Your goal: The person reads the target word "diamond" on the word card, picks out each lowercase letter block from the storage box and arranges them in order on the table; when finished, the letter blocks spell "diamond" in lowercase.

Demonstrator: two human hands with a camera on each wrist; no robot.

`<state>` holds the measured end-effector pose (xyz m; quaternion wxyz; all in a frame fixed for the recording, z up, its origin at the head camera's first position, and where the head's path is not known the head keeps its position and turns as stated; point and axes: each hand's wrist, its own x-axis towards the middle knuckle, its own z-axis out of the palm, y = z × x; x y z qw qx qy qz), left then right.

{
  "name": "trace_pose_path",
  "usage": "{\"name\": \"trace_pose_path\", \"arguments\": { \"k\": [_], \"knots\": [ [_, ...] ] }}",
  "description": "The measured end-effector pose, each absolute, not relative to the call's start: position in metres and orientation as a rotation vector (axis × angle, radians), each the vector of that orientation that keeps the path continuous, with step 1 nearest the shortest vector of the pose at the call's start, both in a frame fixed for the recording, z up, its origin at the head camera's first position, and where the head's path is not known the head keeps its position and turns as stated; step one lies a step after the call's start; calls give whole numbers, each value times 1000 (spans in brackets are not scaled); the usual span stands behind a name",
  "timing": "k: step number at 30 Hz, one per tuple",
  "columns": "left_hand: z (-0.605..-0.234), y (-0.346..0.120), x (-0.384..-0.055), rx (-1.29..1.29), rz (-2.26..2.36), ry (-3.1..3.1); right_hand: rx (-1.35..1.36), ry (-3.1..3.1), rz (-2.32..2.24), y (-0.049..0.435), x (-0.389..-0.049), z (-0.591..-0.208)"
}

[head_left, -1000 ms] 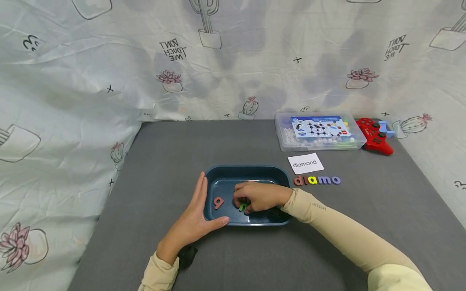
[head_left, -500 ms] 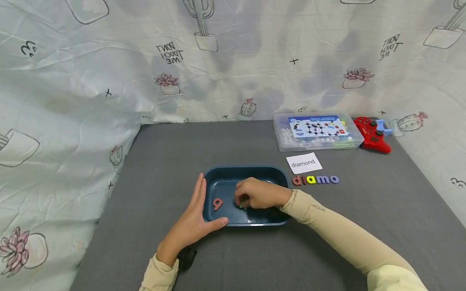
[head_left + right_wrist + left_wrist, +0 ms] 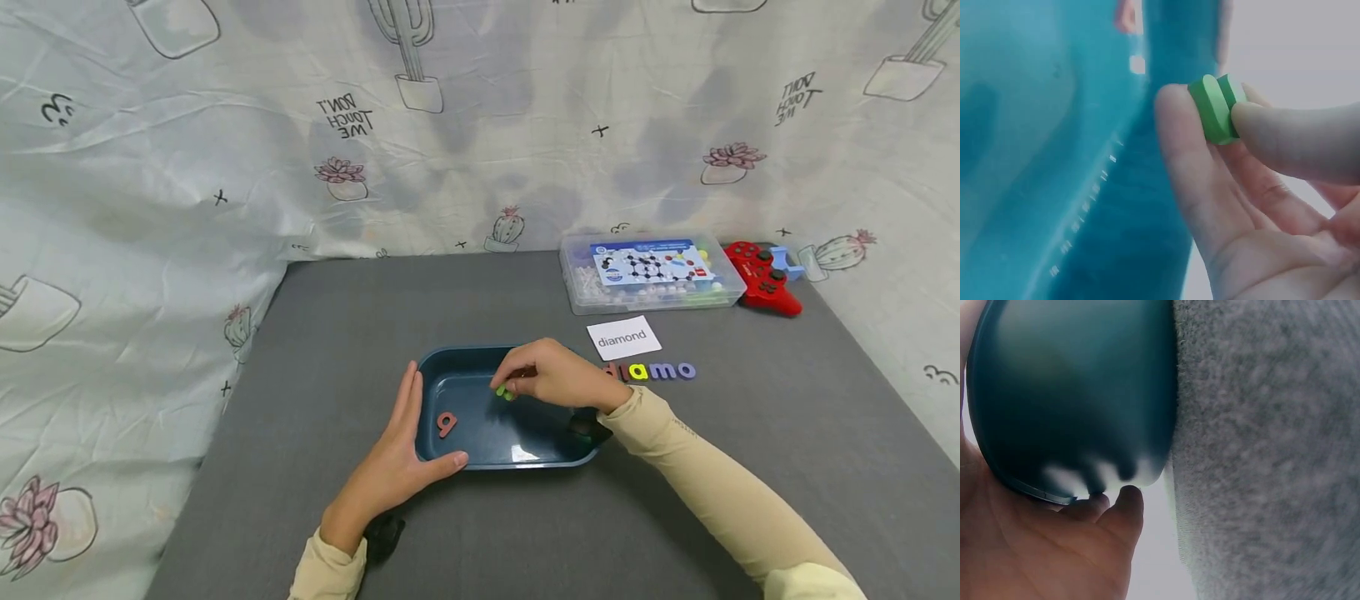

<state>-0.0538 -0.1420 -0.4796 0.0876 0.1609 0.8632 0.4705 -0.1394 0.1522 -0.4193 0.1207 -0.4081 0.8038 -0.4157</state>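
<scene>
My right hand [image 3: 558,375] pinches a green letter n [image 3: 1216,109] between thumb and fingers, above the inside of a dark blue tray [image 3: 480,463]. The right wrist view shows the letter's two legs side by side at the fingertips. With straight fingers along the tray's left end and the thumb on its near rim, my left hand [image 3: 405,446] steadies the tray; fingertips touch its outer wall in the left wrist view. A reddish-brown letter [image 3: 446,424] lies in the tray's left part. Right of the tray, several letters spell "diamo", with a purple o [image 3: 686,371] last; my right hand partly hides the d.
A white card [image 3: 624,337] printed "diamond" lies behind the letter row. Farther back are a clear plastic box [image 3: 652,275] of small parts, a red game controller [image 3: 763,279] and a light blue piece [image 3: 786,263]. Patterned cloth [image 3: 450,167] hangs behind the grey table [image 3: 337,317].
My right hand has picked up the green letter from the tray's floor and raised it, moving slightly away from me. My left hand has stayed on the tray.
</scene>
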Motion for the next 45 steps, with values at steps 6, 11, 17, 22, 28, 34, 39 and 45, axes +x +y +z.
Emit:
{"name": "trace_pose_path", "arguments": {
  "k": [6, 11, 17, 22, 28, 34, 39, 45],
  "knots": [
    [-479, -142, -54, 475, 1399, 2575, -995, 2346, -1349, 167, -134, -409],
    [-479, -142, -54, 472, 1391, 2581, -869, 2347, -1453, 180, -127, -402],
    [-480, -142, -53, 479, 1396, 2583, -830, 2412, -1556, 195, -123, -399],
    [-480, -142, -52, 456, 1381, 2591, -818, 2538, -1555, 209, -120, -404],
    [-481, -141, -53, 460, 1380, 2598, -691, 2608, -1586, 222, -115, -407],
    [-483, -142, -54, 488, 1396, 2596, -570, 2570, -1659, 234, -111, -410],
    [-484, -143, -54, 489, 1388, 2595, -493, 2579, -1684, 247, -107, -416],
    [-486, -142, -55, 484, 1389, 2592, -436, 2587, -1704, 260, -103, -422]
  ]
}}
